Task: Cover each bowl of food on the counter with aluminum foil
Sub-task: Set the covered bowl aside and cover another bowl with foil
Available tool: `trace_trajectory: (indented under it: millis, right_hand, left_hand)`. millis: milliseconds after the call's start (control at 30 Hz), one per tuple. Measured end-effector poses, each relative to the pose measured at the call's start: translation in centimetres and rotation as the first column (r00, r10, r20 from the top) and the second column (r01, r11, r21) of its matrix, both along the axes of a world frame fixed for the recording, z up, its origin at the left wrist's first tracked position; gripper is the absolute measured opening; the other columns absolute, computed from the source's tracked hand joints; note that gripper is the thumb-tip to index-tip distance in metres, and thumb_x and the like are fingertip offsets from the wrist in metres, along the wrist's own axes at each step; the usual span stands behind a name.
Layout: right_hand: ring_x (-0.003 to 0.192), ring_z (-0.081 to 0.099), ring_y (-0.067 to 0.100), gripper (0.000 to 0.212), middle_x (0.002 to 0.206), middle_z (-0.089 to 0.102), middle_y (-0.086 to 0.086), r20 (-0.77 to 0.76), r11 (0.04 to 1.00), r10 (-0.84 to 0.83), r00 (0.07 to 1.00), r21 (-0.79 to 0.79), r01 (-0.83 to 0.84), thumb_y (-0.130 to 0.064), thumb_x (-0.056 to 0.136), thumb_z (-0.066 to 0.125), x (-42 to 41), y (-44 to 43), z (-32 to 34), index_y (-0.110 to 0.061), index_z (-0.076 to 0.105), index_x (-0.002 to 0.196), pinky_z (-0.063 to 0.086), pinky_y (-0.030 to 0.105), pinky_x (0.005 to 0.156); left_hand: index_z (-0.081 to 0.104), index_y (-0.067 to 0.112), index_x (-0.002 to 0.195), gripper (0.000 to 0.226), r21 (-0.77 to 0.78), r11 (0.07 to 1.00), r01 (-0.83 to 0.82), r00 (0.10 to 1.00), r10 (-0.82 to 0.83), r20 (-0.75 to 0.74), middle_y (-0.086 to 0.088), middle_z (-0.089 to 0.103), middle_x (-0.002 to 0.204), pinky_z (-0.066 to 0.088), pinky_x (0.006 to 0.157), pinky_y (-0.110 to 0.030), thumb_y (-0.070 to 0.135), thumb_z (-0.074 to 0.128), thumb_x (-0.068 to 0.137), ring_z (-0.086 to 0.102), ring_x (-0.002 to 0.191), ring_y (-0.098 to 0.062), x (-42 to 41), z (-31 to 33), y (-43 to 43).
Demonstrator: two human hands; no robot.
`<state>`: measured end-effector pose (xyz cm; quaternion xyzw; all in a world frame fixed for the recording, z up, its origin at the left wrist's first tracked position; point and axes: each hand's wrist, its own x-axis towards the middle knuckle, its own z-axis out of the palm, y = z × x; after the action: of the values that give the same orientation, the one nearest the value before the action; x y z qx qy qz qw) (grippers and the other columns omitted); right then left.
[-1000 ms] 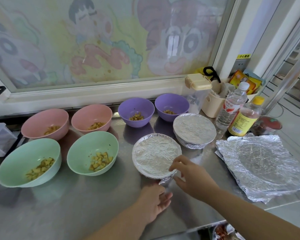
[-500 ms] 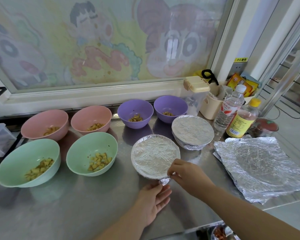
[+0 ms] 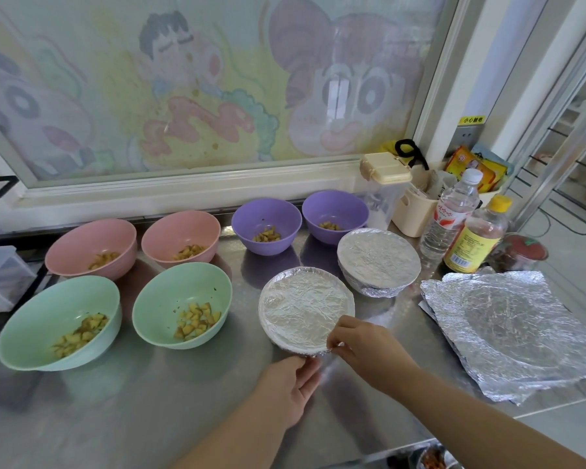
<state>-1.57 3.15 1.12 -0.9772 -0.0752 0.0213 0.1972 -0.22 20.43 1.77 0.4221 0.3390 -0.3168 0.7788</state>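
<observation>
Right hand [image 3: 362, 346] pinched foil [image 3: 301, 306] at rim of bowl [image 3: 278, 343], left hand [image 3: 290, 384] touched its side, fingers loose, on counter [image 3: 149, 407]

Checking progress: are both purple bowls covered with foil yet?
No, the left purple bowl and the right purple bowl stand open, food showing.

Surface finishes: counter, foil, bowls, bottles.
Counter [image 3: 149, 418]: brushed metal, smooth, dull sheen. Near foil cover [image 3: 305, 306], far foil cover [image 3: 379, 258] and loose foil sheets [image 3: 515, 330]: bright metal foil, finely crinkled. Green bowls [image 3: 170, 292], pink bowls [image 3: 180, 231], purple bowls [image 3: 268, 214]: smooth, matt, apparently plastic. Bottles [image 3: 450, 225]: clear glossy plastic.
</observation>
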Motion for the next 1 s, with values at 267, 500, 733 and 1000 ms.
trace_trajectory:
  millis: [267, 500, 733, 1000]
  right_hand:
    - [0.093, 0.064, 0.015, 0.012, 0.110, 0.062, -0.011, -0.013, 1.000, 0.011, 1.000, -0.017, -0.011, -0.029, 0.098, 0.061, 0.3, 0.1, 0.2, -0.028, 0.071, 0.102, 0.048, 0.030, 0.080]
    - [0.093, 0.064, 0.015, 0.013, 0.111, 0.063, -0.012, -0.021, 1.000, 0.015, 1.000, -0.017, -0.015, -0.030, 0.098, 0.059, 0.5, 0.3, 0.3, -0.029, 0.071, 0.104, 0.049, 0.032, 0.082]
    - [0.091, 0.064, 0.015, 0.012, 0.107, 0.062, -0.011, -0.014, 1.000, 0.010, 1.000, -0.005, -0.010, -0.028, 0.097, 0.060, 0.4, 0.4, 0.2, -0.029, 0.071, 0.101, 0.050, 0.033, 0.080]
    - [0.086, 0.064, 0.004, 0.023, 0.116, 0.053, -0.019, -0.003, 0.947, -0.215, 0.977, 0.245, 0.209, -0.025, 0.092, 0.071, -0.5, -0.2, -0.3, -0.033, 0.065, 0.112, 0.051, 0.021, 0.080]
  left_hand:
    - [0.047, -0.006, 0.135, 0.036, -0.111, 0.992, -0.059, 0.994, 0.048, -0.093, -0.031, 0.057, 0.129, 0.048, 0.088, -0.048, 0.007, 0.035, 0.104, 0.057, 0.115, -0.045, 2.3, 2.3, 0.6]
    - [0.040, -0.001, 0.141, 0.042, -0.200, 0.972, -0.123, 0.982, 0.091, -0.163, -0.032, 0.051, 0.135, 0.044, 0.099, -0.060, 0.015, 0.037, 0.102, 0.053, 0.119, -0.049, 3.1, 3.6, 0.2]
    - [0.047, 0.001, 0.127, 0.032, -0.128, 0.972, -0.199, 0.967, 0.173, -0.188, -0.028, 0.056, 0.128, 0.044, 0.099, -0.061, 0.021, 0.041, 0.103, 0.054, 0.118, -0.048, 3.7, 3.9, 0.2]
    - [0.053, 0.009, 0.089, 0.010, 0.027, 0.987, -0.160, 0.986, 0.161, -0.044, -0.016, 0.052, 0.093, 0.048, 0.091, -0.050, 0.005, 0.047, 0.095, 0.054, 0.088, -0.033, 3.6, 4.9, 1.7]
